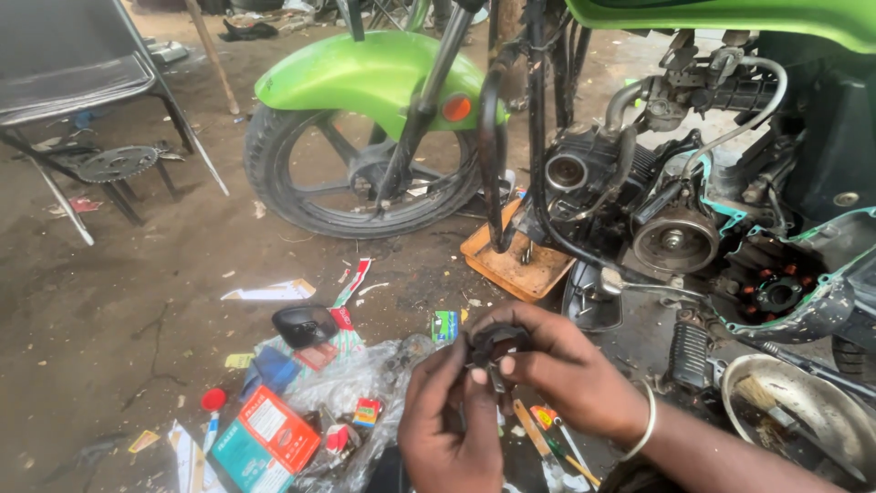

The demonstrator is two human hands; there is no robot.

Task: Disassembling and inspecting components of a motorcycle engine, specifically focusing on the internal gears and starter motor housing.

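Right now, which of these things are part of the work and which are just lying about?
In use:
- small black part, held by both hands: left hand, right hand
- opened engine of the green motorcycle

Lying about:
- orange tray
- metal bowl
- red and teal box
- plastic bag
- sprocket
- chair

The hands [497, 383] meet low in the middle over the floor [109, 347]. Boxes [269, 438] lie left, a bowl [803, 411] right, the engine [675, 219] behind, a wheel [356, 155] farther left.
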